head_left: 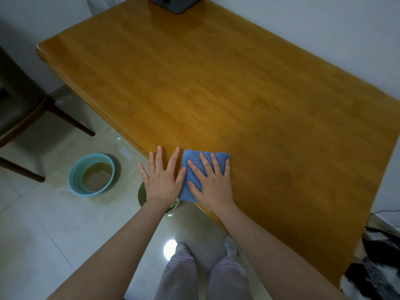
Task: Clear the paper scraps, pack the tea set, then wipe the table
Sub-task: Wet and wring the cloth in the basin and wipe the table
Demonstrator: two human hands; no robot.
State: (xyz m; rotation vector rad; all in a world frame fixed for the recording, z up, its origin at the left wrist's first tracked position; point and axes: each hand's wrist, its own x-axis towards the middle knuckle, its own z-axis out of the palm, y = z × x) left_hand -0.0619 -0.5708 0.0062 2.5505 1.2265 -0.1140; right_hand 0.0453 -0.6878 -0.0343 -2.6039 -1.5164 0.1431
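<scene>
Table [238,94]: golden wood, filling most of the view from your head camera. Its long axis runs from far left to near right, and no scraps or tea things show on it.

At far left, a dark chair [21,118] stands on pale floor tiles. Right of it, on the floor, a teal basin [74,178] holds brownish liquid.

Next is your left hand [161,180], flat on the table's near edge with fingers straight and spread, holding nothing. Far beyond it, at the table's far edge, sits a dark grey box [175,4]. The left thumb lies just beside the left edge of a folded blue cloth [192,155].

Your right hand [211,185] lies flat on top of that cloth, fingers straight and spread, pressing rather than gripping.

The cloth sits at the near edge, so nearly all the tabletop lies ahead of it and off to the right. The right hand looks best placed to push it forward. You cannot tell how much is wiped.
</scene>
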